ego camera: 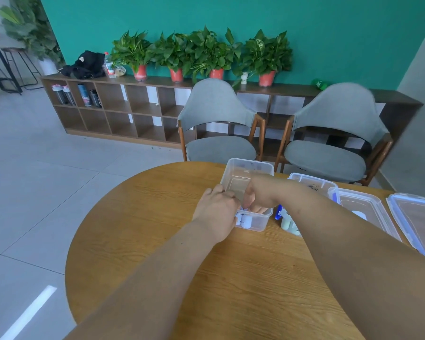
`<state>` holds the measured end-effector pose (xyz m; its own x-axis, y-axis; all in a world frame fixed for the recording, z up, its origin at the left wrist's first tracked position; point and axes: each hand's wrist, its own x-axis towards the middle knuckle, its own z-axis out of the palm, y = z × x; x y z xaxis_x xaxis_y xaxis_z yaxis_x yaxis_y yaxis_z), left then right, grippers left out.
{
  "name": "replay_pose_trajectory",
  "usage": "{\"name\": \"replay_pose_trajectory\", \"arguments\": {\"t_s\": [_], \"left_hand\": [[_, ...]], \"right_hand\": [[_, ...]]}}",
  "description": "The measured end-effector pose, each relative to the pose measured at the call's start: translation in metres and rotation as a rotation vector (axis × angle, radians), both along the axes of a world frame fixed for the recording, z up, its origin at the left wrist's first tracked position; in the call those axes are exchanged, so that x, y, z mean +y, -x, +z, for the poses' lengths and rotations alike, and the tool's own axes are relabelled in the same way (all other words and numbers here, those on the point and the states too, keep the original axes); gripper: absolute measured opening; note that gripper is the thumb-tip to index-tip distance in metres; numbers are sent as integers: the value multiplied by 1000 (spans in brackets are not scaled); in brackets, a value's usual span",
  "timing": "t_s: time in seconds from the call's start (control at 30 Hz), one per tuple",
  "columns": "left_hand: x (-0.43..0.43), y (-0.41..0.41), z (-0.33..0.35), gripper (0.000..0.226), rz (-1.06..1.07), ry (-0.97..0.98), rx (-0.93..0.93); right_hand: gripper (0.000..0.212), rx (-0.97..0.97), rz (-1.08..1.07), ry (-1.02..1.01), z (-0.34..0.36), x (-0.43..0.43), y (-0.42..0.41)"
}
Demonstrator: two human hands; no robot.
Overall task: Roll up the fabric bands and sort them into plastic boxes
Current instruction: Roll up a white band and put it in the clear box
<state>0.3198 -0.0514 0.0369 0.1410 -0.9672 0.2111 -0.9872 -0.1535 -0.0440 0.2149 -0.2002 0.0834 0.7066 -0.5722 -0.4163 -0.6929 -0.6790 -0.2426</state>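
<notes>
Head view: both hands work at the clear plastic box (260,224) on the round wooden table (157,217). The left hand (216,208) curls its fingers over the box's near-left rim, gripping it, probably to steady the box while a roll goes in. The right hand (258,195) bends sharply at the wrist, with its fingers pointing down inside the box. I cannot tell whether they pinch a roll. White rolled bands (244,220) stand in the box's near-left corner. Blue and pale green bands (286,223) wait just right of the box, with a clear lid (420,222) farther right.
</notes>
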Motion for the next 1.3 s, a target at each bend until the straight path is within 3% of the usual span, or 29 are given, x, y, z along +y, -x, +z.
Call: {"name": "replay_pose_trajectory", "arguments": {"t_s": [0.27,0.47,1.3], "left_hand": [[0,2,-1,26,19,-3,16],[-3,2,5,22,24,-40,12],[0,1,19,30,43,-23,71]], "right_hand": [[28,-59,-28,89,-3,7,-2],[30,-88,-71,44,2,7,2],[30,-38,-125,161,10,24,0]]}}
